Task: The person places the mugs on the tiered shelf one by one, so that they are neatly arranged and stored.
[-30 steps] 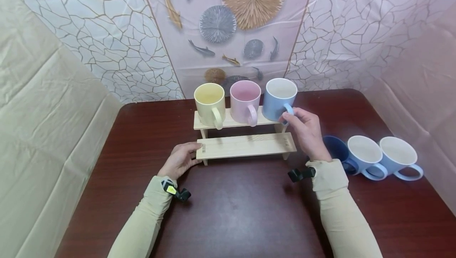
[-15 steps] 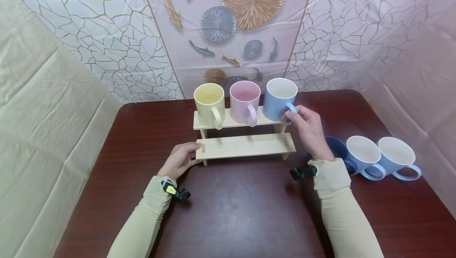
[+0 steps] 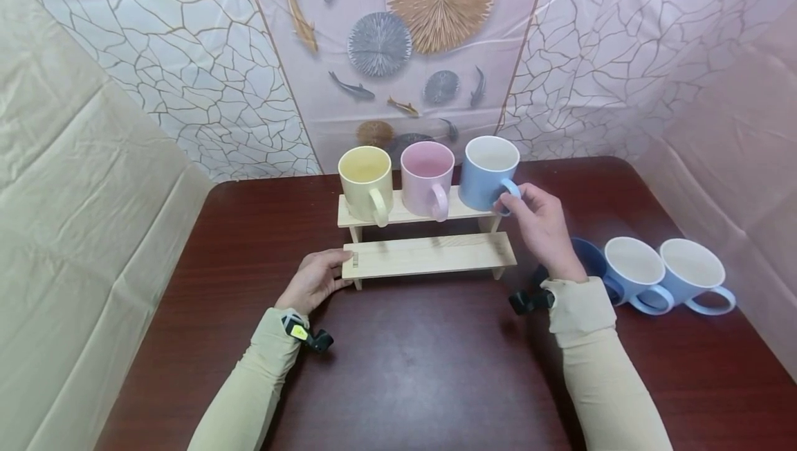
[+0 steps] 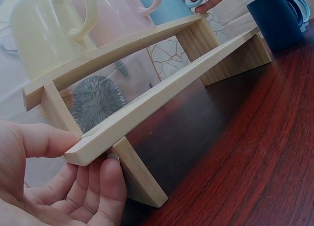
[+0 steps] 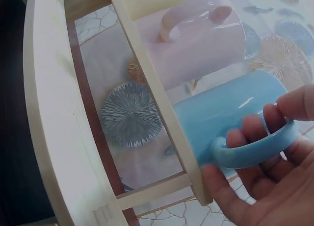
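A two-step wooden rack [image 3: 429, 255] stands near the back of the table. On its upper step, a yellow mug [image 3: 358, 191], a pink mug [image 3: 420, 191] and a light blue mug [image 3: 479, 185] stand upright in a row, handles toward me. My right hand [image 3: 543, 226] holds the light blue mug by its handle; in the right wrist view, fingers [image 5: 252, 128] pass through the handle [image 5: 260, 150]. With my left hand [image 3: 314, 278] I grip the left end of the lower step, thumb on top and fingers underneath, as the left wrist view shows.
At the right, a dark blue mug [image 3: 585, 257] and two light blue mugs, one [image 3: 631, 268] beside the other [image 3: 691, 268], stand on the dark red table [image 3: 405, 368]. Patterned cloth [image 3: 380, 112] hangs behind the rack, and a plain cloth [image 3: 81, 195] flanks the left.
My right hand has shifted slightly right, and the light blue mug's handle has swung a little to the right with it. The left hand keeps its place on the rack.
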Available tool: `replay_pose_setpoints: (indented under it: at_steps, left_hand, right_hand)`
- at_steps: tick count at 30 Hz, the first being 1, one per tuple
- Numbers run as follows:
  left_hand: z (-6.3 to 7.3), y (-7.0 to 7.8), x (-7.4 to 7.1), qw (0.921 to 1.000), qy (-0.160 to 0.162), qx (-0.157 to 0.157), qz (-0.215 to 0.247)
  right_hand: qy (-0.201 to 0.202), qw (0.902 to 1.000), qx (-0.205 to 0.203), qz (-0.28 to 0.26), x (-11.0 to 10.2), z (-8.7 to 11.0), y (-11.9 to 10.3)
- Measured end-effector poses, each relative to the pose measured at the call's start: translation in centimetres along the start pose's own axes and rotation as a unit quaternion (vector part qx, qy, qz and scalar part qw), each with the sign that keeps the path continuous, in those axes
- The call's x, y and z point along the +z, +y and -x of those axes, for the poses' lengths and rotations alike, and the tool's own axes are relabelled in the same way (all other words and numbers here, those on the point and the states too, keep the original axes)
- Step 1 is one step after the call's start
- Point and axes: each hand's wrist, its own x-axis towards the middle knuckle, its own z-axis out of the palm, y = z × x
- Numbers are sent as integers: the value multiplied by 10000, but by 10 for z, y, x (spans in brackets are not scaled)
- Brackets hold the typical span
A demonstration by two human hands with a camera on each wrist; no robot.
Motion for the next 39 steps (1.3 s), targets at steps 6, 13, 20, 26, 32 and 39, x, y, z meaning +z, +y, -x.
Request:
replay_pose_setpoints:
  at_steps: [6, 13, 20, 26, 32, 39]
  left_hand:
    - [1, 1, 2, 10000, 11, 18, -23]
    - [0, 0, 1, 9999, -93, 106, -30]
    - [1, 1, -1, 9999, -62, 113, -4]
    - [1, 2, -1, 9999, -60, 127, -14]
    - [2, 2, 1, 9999, -67, 89, -23]
    - [3, 1, 2, 9999, -66, 99, -33]
  right_hand:
    - [127, 9966, 189, 792, -7, 9, -6]
    - [372, 9905, 183, 1309, -33, 41, -16]
    - [1020, 9856, 81, 1347, -72, 85, -8]
    - [1929, 9672, 499, 1575, -95, 115, 15]
    - [2429, 9422, 920, 2115, -106, 141, 45]
    - [2244, 9381, 779, 2520, -101, 155, 65]
